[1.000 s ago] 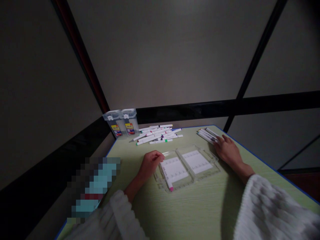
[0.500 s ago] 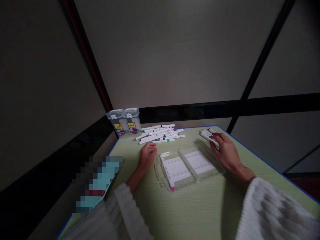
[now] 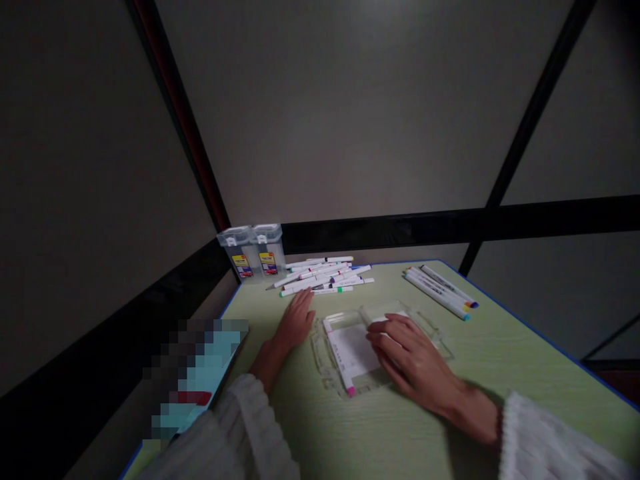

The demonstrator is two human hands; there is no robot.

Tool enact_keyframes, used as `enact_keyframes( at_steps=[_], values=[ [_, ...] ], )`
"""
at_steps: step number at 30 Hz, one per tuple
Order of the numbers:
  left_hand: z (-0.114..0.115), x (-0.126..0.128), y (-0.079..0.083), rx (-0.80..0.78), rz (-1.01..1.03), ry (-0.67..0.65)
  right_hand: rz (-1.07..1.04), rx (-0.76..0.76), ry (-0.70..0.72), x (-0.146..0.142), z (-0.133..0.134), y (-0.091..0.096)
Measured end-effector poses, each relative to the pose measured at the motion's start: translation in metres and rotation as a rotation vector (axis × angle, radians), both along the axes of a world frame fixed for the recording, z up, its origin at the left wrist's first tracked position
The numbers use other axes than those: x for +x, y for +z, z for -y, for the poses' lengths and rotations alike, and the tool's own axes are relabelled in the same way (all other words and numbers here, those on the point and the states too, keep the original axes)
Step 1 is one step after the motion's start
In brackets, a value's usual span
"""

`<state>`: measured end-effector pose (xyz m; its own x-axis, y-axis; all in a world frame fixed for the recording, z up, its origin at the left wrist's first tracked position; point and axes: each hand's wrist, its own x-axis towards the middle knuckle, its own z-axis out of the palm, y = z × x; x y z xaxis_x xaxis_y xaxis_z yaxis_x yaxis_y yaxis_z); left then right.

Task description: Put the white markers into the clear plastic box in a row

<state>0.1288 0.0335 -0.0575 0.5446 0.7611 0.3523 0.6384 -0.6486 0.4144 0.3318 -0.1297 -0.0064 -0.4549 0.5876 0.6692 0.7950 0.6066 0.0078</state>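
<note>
A clear plastic case (image 3: 327,370) lies opened flat on the table with white printed paper (image 3: 350,350) inside. One white marker with a pink end (image 3: 340,363) rests along its left side. My right hand (image 3: 413,363) is over the right half of the case, fingers loosely bent and apart, with nothing seen in them. They hide much of that half. My left hand (image 3: 296,320) is left of the case, fingers stretched toward the heap of white markers (image 3: 325,273); its fingertips are by the nearest ones, and touching cannot be told.
Several markers (image 3: 440,292) lie side by side near the table's right edge. Two clear lidded boxes (image 3: 255,257) stand at the back left corner. A pixelated flat object (image 3: 210,373) lies by the left edge. Wall panels (image 3: 350,133) close off the back.
My right hand has left the markers at the right, which now lie on the table, and moved left over the case. My left hand's fingers have straightened toward the heap.
</note>
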Motion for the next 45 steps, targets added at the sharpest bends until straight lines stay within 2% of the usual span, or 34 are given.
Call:
enact_keyframes(
  at_steps=[7, 17, 28, 36, 45],
  values=[
    [0.002, 0.002, 0.002, -0.038, -0.073, 0.033, -0.021, -0.042, 0.029, -0.002, 0.003, -0.001],
    [0.002, 0.003, 0.004, 0.042, -0.185, 0.05, -0.025, -0.053, 0.04, 0.0, 0.0, -0.004],
    [0.007, 0.003, 0.012, 0.079, -0.066, 0.012, -0.03, -0.096, 0.061, 0.001, -0.001, -0.005],
    [0.0, -0.001, 0.011, 0.055, -0.002, 0.115, -0.04, -0.116, 0.065, 0.0, -0.001, -0.004],
    [-0.005, -0.004, 0.006, 0.033, 0.07, 0.131, -0.033, -0.137, 0.071, 0.0, 0.0, -0.004]
  ],
)
